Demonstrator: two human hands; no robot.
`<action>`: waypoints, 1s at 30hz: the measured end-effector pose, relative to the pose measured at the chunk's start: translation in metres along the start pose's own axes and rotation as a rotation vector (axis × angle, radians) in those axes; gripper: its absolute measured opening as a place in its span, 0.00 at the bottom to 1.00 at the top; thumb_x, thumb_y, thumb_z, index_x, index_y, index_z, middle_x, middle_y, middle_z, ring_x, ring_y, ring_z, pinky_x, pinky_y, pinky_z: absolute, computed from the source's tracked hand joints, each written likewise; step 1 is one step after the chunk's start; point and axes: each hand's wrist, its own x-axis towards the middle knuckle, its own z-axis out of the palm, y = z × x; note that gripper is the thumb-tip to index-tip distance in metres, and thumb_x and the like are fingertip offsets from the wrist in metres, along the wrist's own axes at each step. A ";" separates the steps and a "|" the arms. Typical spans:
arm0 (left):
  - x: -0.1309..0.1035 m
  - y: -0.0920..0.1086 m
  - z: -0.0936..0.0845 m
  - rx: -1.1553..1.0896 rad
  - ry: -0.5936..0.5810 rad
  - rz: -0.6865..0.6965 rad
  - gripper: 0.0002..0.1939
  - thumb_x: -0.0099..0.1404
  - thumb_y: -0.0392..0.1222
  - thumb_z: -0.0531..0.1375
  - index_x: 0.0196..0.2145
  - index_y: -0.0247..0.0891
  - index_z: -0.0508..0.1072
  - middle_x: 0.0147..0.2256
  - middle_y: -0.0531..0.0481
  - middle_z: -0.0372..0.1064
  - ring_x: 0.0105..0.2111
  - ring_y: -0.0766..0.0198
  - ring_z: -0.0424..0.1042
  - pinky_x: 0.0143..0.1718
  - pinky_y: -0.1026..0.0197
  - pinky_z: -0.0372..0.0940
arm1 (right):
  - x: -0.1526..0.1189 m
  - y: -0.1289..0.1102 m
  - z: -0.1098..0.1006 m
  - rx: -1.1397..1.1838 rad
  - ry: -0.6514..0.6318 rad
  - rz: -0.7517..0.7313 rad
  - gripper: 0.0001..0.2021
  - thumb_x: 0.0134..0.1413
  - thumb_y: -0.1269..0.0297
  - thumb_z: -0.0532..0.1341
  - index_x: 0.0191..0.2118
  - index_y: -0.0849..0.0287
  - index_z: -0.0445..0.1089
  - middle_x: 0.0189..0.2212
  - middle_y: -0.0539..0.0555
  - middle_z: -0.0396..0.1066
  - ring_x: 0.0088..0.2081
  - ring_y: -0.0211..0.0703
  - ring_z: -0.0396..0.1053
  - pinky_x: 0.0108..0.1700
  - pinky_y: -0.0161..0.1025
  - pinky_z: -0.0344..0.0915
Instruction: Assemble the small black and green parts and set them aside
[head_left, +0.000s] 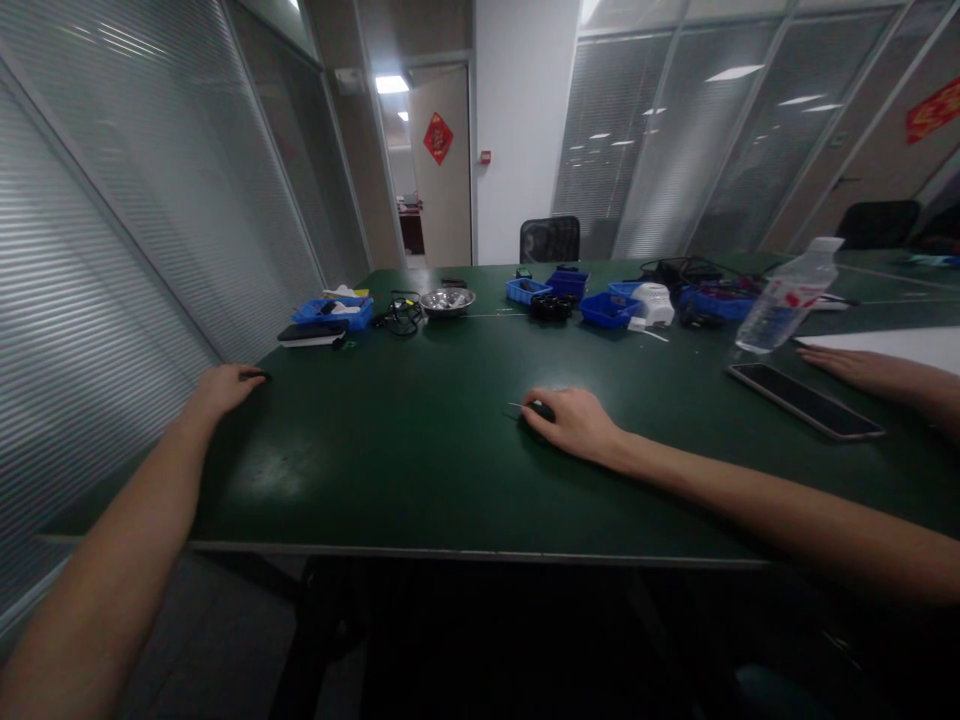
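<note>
On the left edge of the green table [390, 440] rests my left hand [223, 390], its fingers closed round a small dark object [259, 375] that is mostly hidden. My right hand [574, 418] lies near the middle of the table, closed on a black-handled tool [541, 410]. A thin metal shaft sticks out of the tool to the left, just above the tabletop.
At the right are another person's hand [851, 366], a phone [806, 400], a tilted plastic bottle [790, 298] and white paper [900, 345]. Farther back stand a metal bowl [448, 309], blue trays [607, 312], a white device [654, 303], cables and a dark notebook [313, 336].
</note>
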 end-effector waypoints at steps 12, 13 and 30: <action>0.019 -0.020 0.018 0.115 -0.052 -0.086 0.23 0.73 0.39 0.58 0.60 0.29 0.80 0.56 0.36 0.79 0.55 0.47 0.78 0.60 0.51 0.68 | 0.001 -0.001 0.000 0.004 -0.010 0.014 0.19 0.75 0.49 0.55 0.54 0.52 0.78 0.36 0.56 0.81 0.36 0.47 0.76 0.36 0.40 0.61; 0.020 -0.022 0.018 0.110 -0.051 -0.090 0.22 0.73 0.39 0.58 0.59 0.29 0.80 0.56 0.36 0.79 0.55 0.47 0.77 0.61 0.51 0.68 | 0.001 -0.001 0.000 -0.001 -0.008 0.014 0.19 0.75 0.49 0.55 0.55 0.52 0.78 0.36 0.56 0.81 0.36 0.48 0.76 0.36 0.40 0.61; 0.021 -0.034 0.019 0.033 0.013 -0.129 0.19 0.73 0.40 0.62 0.57 0.28 0.80 0.53 0.37 0.81 0.54 0.50 0.79 0.57 0.54 0.69 | 0.001 0.000 0.001 0.003 0.002 -0.013 0.18 0.75 0.50 0.55 0.54 0.53 0.78 0.34 0.54 0.80 0.33 0.46 0.74 0.35 0.40 0.59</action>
